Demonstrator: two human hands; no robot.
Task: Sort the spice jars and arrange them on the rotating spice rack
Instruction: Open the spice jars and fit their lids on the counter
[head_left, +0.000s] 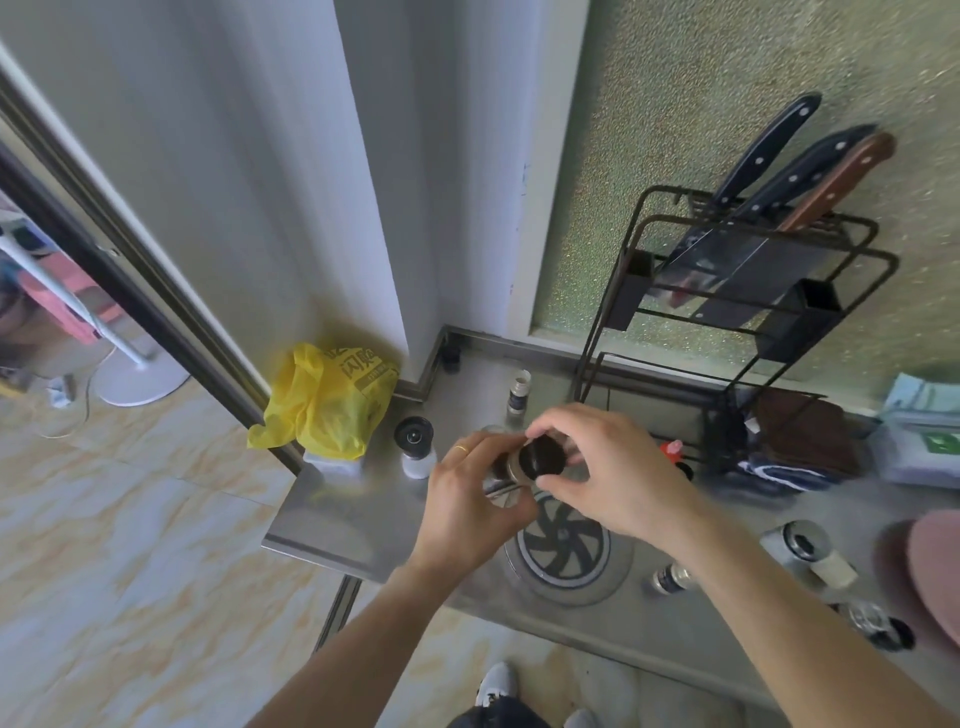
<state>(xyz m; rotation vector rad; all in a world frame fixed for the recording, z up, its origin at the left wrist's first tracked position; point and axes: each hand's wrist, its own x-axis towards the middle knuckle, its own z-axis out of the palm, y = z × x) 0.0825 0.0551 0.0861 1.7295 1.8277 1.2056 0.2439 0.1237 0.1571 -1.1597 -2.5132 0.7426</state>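
Above the steel counter (332, 525), near its left end, I held a spice jar (511, 467) in both hands. My left hand (467, 499) curled round the glass body, and my right hand (613, 467) pinched the black lid (540, 458). The jar lay tipped on its side with the lid toward me. It looked small and clear, with a silver band under the lid and something dark inside. The label was hidden, so I could not tell the spice. I think the best way was to hold the body still, turn the jar slowly to read it, and keep the lid tight. More jars (672, 579) waited by the sink drain (566, 540).
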